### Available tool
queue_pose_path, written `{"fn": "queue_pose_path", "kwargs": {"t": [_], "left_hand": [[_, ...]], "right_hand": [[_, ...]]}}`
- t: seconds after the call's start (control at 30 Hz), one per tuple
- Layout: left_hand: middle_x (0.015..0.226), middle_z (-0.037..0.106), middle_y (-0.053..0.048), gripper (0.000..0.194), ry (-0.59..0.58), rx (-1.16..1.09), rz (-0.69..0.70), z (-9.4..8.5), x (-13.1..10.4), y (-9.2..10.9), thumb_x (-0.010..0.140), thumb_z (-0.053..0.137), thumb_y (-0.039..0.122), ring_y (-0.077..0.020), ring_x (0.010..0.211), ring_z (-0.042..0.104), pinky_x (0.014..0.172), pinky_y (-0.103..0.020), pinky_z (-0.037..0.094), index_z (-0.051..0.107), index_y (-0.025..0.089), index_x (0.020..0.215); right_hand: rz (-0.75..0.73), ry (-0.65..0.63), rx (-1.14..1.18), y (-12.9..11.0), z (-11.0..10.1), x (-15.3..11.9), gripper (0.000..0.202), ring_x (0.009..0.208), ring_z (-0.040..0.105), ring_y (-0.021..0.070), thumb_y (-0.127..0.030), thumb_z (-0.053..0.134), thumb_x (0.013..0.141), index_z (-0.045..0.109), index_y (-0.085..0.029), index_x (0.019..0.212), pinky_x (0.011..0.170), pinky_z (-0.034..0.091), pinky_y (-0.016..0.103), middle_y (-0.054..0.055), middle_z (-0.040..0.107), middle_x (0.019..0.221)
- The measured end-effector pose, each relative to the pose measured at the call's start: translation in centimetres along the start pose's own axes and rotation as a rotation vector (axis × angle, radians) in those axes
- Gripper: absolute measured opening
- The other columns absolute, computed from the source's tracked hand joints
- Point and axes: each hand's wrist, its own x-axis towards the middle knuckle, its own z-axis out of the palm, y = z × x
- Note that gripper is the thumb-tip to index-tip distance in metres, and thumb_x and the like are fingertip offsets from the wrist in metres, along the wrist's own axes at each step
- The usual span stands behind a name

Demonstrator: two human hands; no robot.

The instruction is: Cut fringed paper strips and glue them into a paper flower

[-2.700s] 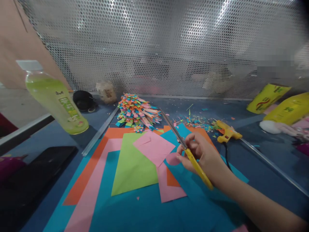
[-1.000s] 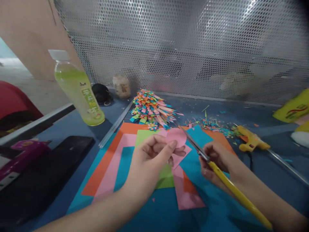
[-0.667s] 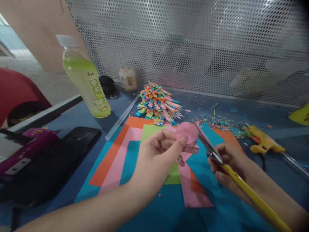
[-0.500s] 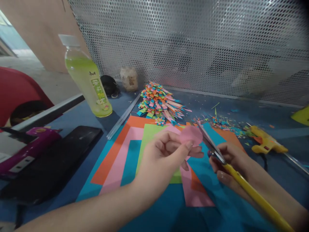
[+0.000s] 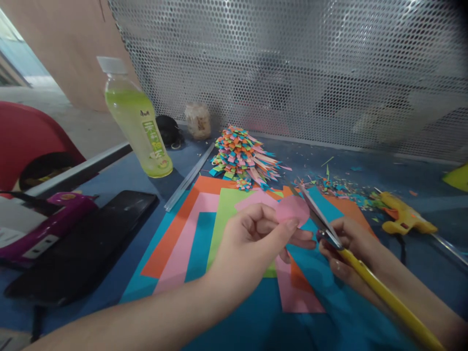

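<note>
Between the thumb and fingers of my left hand is a round pink paper disc, held up above the sheets. My right hand grips a pair of scissors with yellow handles. Their blades point up and to the left, slightly apart, close to the disc's right edge. Beneath both hands lie overlapping coloured paper sheets in blue, orange, pink and green. Behind them stands a cone-shaped pile of fringed paper strips, with a small paper flower at its foot.
A drink bottle, a clear glue stick and a black phone are on the left, beside a purple tool. To the right lie paper scraps and a yellow glue gun. A perforated metal panel rises behind.
The view has shifted slightly, so the bottle and phone appear a little further right. My left hand and the pink disc sit slightly further right and lower; the scissors are nearly unchanged.
</note>
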Motion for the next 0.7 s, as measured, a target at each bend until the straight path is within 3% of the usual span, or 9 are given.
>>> {"fn": "queue_pose_path", "kwargs": {"t": [0.17, 0.47, 0.7], "left_hand": [[0.062, 0.072, -0.007, 0.02, -0.002, -0.003, 0.0, -0.04, 0.0, -0.02, 0.076, 0.061, 0.015, -0.0162, 0.06, 0.07, 0.044, -0.014, 0.044, 0.048, 0.016, 0.061], [0.064, 0.073, -0.007, 0.018, 0.026, 0.038, -0.004, -0.12, -0.01, 0.15, 0.076, 0.062, 0.016, -0.0188, 0.062, 0.07, 0.043, -0.016, 0.043, 0.047, 0.017, 0.064], [0.068, 0.073, -0.006, 0.021, 0.042, 0.086, 0.037, -0.36, 0.09, 0.17, 0.076, 0.063, 0.022, -0.0179, 0.064, 0.069, 0.046, -0.019, 0.044, 0.049, 0.016, 0.062]], "right_hand": [[0.001, -0.017, 0.013, -0.06, -0.13, 0.01, 0.047, 0.049, 0.03, 0.0068, -0.068, 0.044, 0.076, 0.035, -0.024, 0.087, 0.043, 0.029, 0.02, -0.006, 0.033, 0.069], [0.008, -0.051, -0.001, 0.11, -0.34, 0.1, 0.046, 0.05, 0.034, 0.0064, -0.067, 0.044, 0.077, 0.034, -0.023, 0.085, 0.044, 0.03, 0.02, -0.006, 0.034, 0.069], [-0.023, -0.108, 0.052, -0.44, -0.44, -0.08, 0.042, 0.056, 0.04, 0.009, -0.062, 0.044, 0.081, 0.034, -0.023, 0.093, 0.049, 0.034, 0.022, -0.004, 0.039, 0.074]]}}
